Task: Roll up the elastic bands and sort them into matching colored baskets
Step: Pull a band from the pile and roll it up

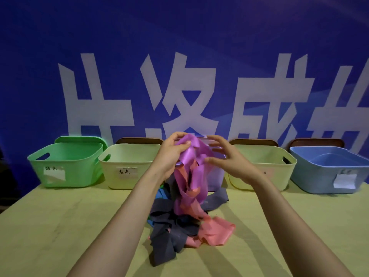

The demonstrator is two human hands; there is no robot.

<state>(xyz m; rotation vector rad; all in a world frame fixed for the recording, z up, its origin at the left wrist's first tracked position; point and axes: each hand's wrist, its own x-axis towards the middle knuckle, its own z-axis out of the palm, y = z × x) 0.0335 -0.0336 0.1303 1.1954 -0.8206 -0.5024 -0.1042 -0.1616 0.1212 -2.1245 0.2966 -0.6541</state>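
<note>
My left hand (173, 152) pinches the top of a purple elastic band (194, 156) and holds it up above the table. The band hangs down into a tangled pile of dark grey bands (163, 234), pink bands (215, 230) and a bit of blue band (160, 193). My right hand (227, 156) hovers just right of the purple band with fingers spread and relaxed, touching or nearly touching it. A purple basket (216, 176) stands behind the raised band, mostly hidden by it and by my hands.
Along the back of the yellow-green table (60, 226) stand a green basket (65, 162), a pale yellow basket (127, 164) with a label, another pale yellow basket (261, 166) and a blue basket (329, 168). A blue banner wall rises behind them.
</note>
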